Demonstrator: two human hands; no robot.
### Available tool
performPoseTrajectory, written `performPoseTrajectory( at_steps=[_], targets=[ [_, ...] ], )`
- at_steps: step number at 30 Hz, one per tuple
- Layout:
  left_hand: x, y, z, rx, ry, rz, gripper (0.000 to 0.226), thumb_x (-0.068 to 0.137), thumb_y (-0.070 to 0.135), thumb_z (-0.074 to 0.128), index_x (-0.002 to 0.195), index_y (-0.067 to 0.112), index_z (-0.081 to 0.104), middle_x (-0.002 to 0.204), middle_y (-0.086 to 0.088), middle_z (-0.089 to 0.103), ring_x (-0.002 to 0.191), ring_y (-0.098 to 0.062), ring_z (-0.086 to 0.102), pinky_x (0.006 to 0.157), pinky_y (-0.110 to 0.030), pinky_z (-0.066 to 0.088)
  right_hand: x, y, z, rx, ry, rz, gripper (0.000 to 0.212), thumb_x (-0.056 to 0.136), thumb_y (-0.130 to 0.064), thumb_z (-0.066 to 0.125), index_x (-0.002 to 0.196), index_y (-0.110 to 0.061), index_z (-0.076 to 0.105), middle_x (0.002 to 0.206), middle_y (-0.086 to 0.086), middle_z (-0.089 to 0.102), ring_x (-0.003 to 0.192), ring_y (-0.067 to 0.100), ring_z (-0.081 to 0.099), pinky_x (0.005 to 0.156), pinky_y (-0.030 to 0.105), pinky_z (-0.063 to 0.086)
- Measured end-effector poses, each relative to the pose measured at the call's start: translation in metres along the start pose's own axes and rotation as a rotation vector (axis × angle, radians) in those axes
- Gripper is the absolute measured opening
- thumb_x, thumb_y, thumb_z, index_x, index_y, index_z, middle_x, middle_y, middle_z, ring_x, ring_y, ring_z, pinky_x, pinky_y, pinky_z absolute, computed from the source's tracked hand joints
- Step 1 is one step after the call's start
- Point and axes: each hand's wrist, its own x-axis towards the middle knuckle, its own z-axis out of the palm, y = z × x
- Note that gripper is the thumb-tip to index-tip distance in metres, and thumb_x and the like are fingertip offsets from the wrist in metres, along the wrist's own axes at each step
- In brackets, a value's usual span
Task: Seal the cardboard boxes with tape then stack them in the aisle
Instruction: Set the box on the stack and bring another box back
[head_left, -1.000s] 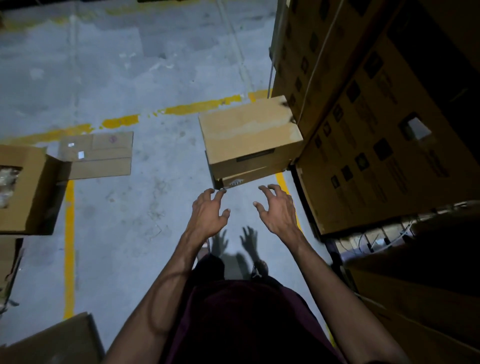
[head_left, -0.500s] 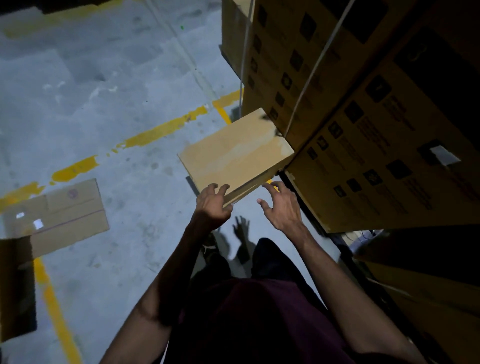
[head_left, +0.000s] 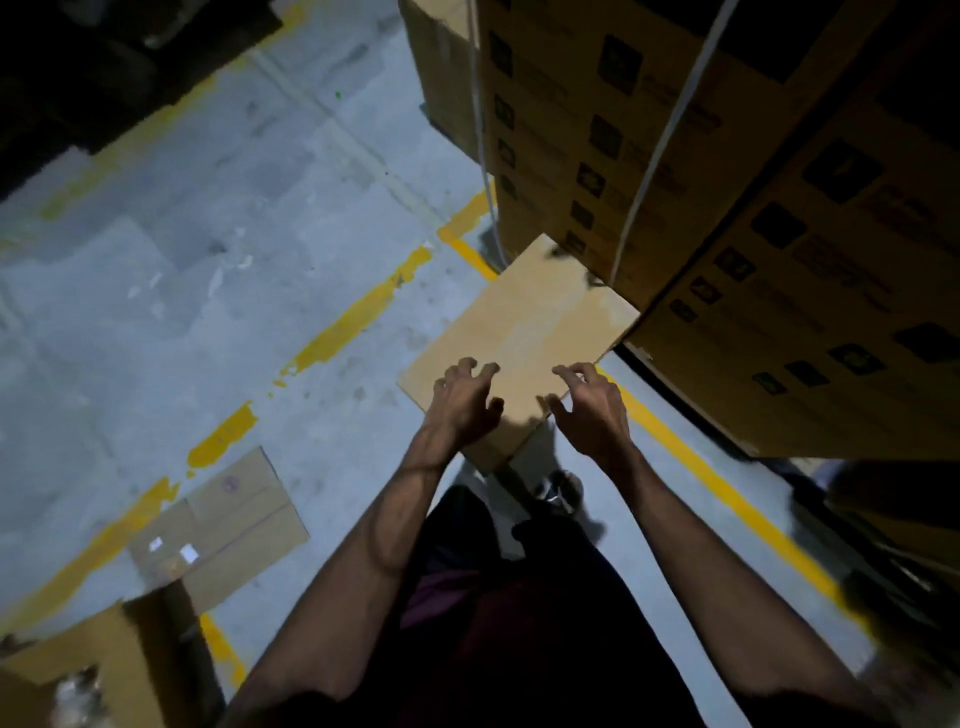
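A brown box (head_left: 524, 338) sits on the gray floor (head_left: 218, 291), pushed up close to a tall stack of big boxes (head_left: 727, 208) on the right. It looks closed on top, with flat flaps and a smooth, plain lid. A pale strip runs across the top; it may be tape, but the light is too dim to be sure.

The left hand (head_left: 464, 402) is over the near corner of the box. Its fingers are bent like claws and spread apart, and the grip holds nothing. The right hand (head_left: 592, 405) is just beside the near edge, fingers also bent and loose, with nothing in it. I think both hands are set on either side of the box corner so they can take hold of it, or have just let it go. The pictures cannot tell me which.

The big boxes are darker cardboard with black square pictures printed on them, and white straps (head_left: 660, 140) go around them to keep them tight. The floor is rough and scuffed, with worn yellow lines (head_left: 358, 317) painted on it. A flat piece of cardboard (head_left: 234, 525) lies on the floor to the left. An open box (head_left: 88, 670) is at the bottom left corner.
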Motion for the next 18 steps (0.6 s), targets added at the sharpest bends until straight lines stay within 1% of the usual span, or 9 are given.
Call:
performPoseTrajectory(
  at_steps=[2,6,10,12,13,15,16,18],
  targets=[
    [0.025,-0.003,-0.013,0.055,-0.043,0.046,0.060,0.100,0.032,0.060,0.155,0.018,0.039,0.155,-0.024,0.035,0.137,-0.045,0.041,0.109,-0.053,0.040,0.011,0.004,0.013,0.047,0.029,0.076,0.049,0.097,-0.037,0.067,0.137,-0.009,0.064,0.132,0.023,0.061,0.097,0.046,0.066,0.083,0.053,0.054],
    [0.083,-0.016,-0.036,0.171,-0.140,0.163,0.059,0.101,0.031,0.059,0.155,0.018,0.040,0.156,-0.024,0.034,0.138,-0.046,0.040,0.107,-0.054,0.040,0.040,-0.012,0.029,0.113,0.042,0.256,0.045,0.094,-0.030,0.074,0.134,-0.010,0.067,0.128,0.023,0.063,0.100,0.047,0.065,0.085,0.052,0.053],
    [0.154,-0.038,-0.044,0.219,-0.202,0.289,0.055,0.098,0.029,0.061,0.149,0.016,0.048,0.145,-0.023,0.044,0.129,-0.046,0.047,0.100,-0.051,0.045,0.083,-0.025,0.043,0.076,0.025,0.445,0.046,0.100,-0.034,0.062,0.142,-0.016,0.058,0.137,0.017,0.056,0.114,0.044,0.061,0.095,0.050,0.048],
    [0.200,-0.046,-0.040,0.243,-0.237,0.314,0.051,0.097,0.034,0.060,0.145,0.016,0.052,0.138,-0.018,0.050,0.126,-0.044,0.051,0.098,-0.049,0.047,0.104,-0.027,0.056,0.081,0.029,0.547,0.046,0.100,-0.033,0.062,0.144,-0.020,0.055,0.138,0.014,0.054,0.117,0.041,0.061,0.099,0.048,0.047],
    [0.225,-0.053,-0.034,0.272,-0.251,0.322,0.052,0.097,0.040,0.056,0.143,0.017,0.053,0.135,-0.017,0.051,0.126,-0.042,0.052,0.097,-0.047,0.048,0.115,-0.027,0.065,0.079,0.019,0.582,0.047,0.099,-0.031,0.063,0.144,-0.021,0.055,0.138,0.014,0.052,0.119,0.040,0.060,0.100,0.048,0.047],
    [0.269,-0.068,-0.013,0.315,-0.287,0.362,0.062,0.091,0.054,0.040,0.140,0.018,0.053,0.128,-0.014,0.055,0.125,-0.040,0.052,0.093,-0.047,0.049,0.130,-0.025,0.087,0.105,-0.007,0.651,0.047,0.099,-0.033,0.063,0.143,-0.020,0.055,0.138,0.014,0.052,0.120,0.041,0.058,0.102,0.049,0.045],
    [0.285,-0.075,-0.002,0.344,-0.316,0.387,0.062,0.090,0.054,0.038,0.139,0.018,0.053,0.127,-0.013,0.055,0.124,-0.039,0.052,0.092,-0.048,0.049,0.135,-0.022,0.098,0.121,-0.006,0.688,0.047,0.100,-0.035,0.061,0.143,-0.018,0.055,0.138,0.015,0.052,0.121,0.041,0.057,0.103,0.049,0.046],
    [0.303,-0.085,0.018,0.362,-0.347,0.433,0.051,0.096,0.040,0.053,0.142,0.017,0.051,0.128,-0.015,0.051,0.119,-0.042,0.054,0.091,-0.049,0.049,0.146,-0.013,0.121,0.128,0.004,0.762,0.046,0.099,-0.035,0.060,0.141,-0.016,0.055,0.138,0.016,0.051,0.121,0.042,0.057,0.102,0.050,0.047]
  ],
)
